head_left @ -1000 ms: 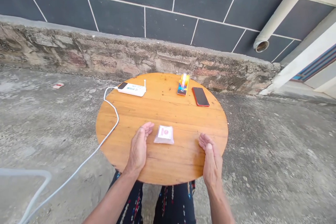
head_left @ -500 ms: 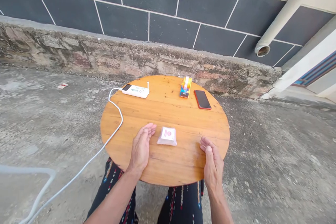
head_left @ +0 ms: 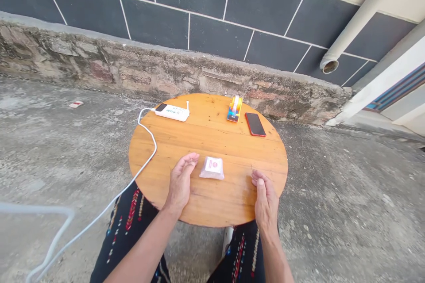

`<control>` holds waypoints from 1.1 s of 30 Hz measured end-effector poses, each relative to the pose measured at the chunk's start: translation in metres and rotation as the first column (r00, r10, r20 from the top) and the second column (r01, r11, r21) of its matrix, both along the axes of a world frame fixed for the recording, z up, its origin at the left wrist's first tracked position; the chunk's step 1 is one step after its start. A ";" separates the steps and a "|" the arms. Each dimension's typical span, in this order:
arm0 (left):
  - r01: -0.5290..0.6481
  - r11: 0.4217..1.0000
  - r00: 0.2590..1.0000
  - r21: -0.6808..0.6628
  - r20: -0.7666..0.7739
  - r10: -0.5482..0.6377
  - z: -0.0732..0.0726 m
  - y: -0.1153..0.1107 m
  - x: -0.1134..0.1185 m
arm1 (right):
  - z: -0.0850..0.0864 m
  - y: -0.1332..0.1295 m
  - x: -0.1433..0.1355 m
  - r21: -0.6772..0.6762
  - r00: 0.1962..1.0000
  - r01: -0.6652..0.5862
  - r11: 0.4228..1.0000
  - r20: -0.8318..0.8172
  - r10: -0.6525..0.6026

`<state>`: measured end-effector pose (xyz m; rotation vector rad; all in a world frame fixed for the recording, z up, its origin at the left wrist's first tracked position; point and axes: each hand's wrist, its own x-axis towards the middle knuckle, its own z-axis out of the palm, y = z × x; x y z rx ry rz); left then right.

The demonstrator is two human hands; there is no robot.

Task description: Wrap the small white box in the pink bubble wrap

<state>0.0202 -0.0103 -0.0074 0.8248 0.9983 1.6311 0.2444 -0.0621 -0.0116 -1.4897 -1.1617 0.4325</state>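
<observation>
A small pale pink wrapped packet [head_left: 212,168] with a white, red-printed label lies on the round wooden table [head_left: 219,205], between my hands. Just left of it, my left hand [head_left: 181,181] rests at the tabletop with its fingers stretched forward, not touching the packet. Farther off on the right side is my right hand [head_left: 266,194], palm turned inward and fingers loosely curved. Neither hand holds anything.
At the table's back left lies a white power bank [head_left: 171,112] with a white cable [head_left: 146,166] running off to the lower left. A tape dispenser [head_left: 235,109] and a red-edged phone [head_left: 255,124] are at the back right. Behind is a tiled wall [head_left: 219,35].
The view has shifted slightly, and my legs have spread apart under the table. My hands keep almost the same places beside the packet, which stays put.
</observation>
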 end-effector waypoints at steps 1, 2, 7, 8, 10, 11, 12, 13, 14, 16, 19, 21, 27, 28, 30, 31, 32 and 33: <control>-0.002 1.000 1.000 0.004 -0.006 0.002 0.000 0.000 0.000 | 0.001 0.000 -0.001 -0.001 1.000 0.004 1.000 0.002 -0.004; -0.003 1.000 1.000 0.007 -0.008 0.003 0.001 0.000 0.000 | 0.001 0.000 -0.001 -0.004 1.000 0.004 1.000 -0.003 -0.004; -0.009 1.000 0.999 0.023 -0.031 0.010 -0.001 0.002 0.001 | 0.000 0.001 -0.003 0.024 1.000 -0.010 1.000 -0.008 0.010; -0.013 1.000 0.999 0.025 -0.040 0.014 -0.001 0.002 0.001 | 0.000 0.002 -0.003 0.028 1.000 -0.013 1.000 -0.003 0.013; -0.019 0.999 0.998 0.033 -0.057 0.021 -0.002 0.003 0.002 | -0.001 0.002 -0.003 0.027 1.000 -0.012 1.000 0.011 0.012; -0.022 0.999 0.998 0.037 -0.065 0.024 -0.003 0.003 0.002 | -0.002 0.003 -0.003 0.027 1.000 -0.009 1.000 0.017 0.009; -0.025 0.999 0.997 0.043 -0.071 0.028 -0.003 0.003 0.002 | -0.002 0.003 -0.003 0.029 1.000 -0.005 1.000 0.022 0.004; -0.025 0.998 0.997 0.049 -0.076 0.029 -0.003 0.003 0.002 | -0.002 0.004 -0.003 0.031 1.000 -0.001 1.000 0.026 0.000; -0.025 0.998 0.996 0.054 -0.080 0.029 -0.003 0.003 0.002 | -0.003 0.004 -0.004 0.034 1.000 0.001 0.999 0.028 -0.002; -0.023 0.998 0.996 0.063 -0.086 0.028 -0.003 0.003 0.002 | -0.003 0.004 -0.004 0.036 1.000 -0.001 0.999 0.028 0.000; -0.020 0.998 0.996 0.066 -0.086 0.026 -0.003 0.003 0.002 | -0.003 0.005 -0.003 0.033 0.999 -0.008 0.999 0.032 0.007; -0.021 0.998 0.997 0.062 -0.077 0.026 -0.003 0.003 0.002 | -0.003 0.005 -0.003 0.025 0.999 -0.012 1.000 0.041 0.011; -0.028 0.998 0.999 0.052 -0.034 0.030 -0.004 0.005 0.002 | -0.003 0.005 -0.002 0.008 0.997 -0.014 1.000 0.076 0.013; -0.028 0.998 0.999 0.050 -0.030 0.029 -0.004 0.005 0.002 | -0.003 0.006 -0.002 0.007 0.997 -0.014 1.000 0.081 0.014; -0.026 0.999 0.999 0.048 -0.025 0.027 -0.003 0.005 0.003 | -0.003 0.006 -0.001 0.008 0.996 -0.015 1.000 0.088 0.015; -0.025 0.999 0.999 0.047 -0.023 0.026 -0.002 0.004 0.003 | -0.003 0.006 -0.001 0.009 0.996 -0.017 1.000 0.092 0.016; -0.023 0.999 0.999 0.047 -0.023 0.024 -0.002 0.004 0.003 | -0.003 0.006 -0.001 0.010 0.995 -0.019 1.000 0.097 0.018; -0.021 0.999 0.999 0.046 -0.024 0.023 -0.001 0.004 0.003 | -0.002 0.006 -0.001 0.012 0.995 -0.022 1.000 0.102 0.021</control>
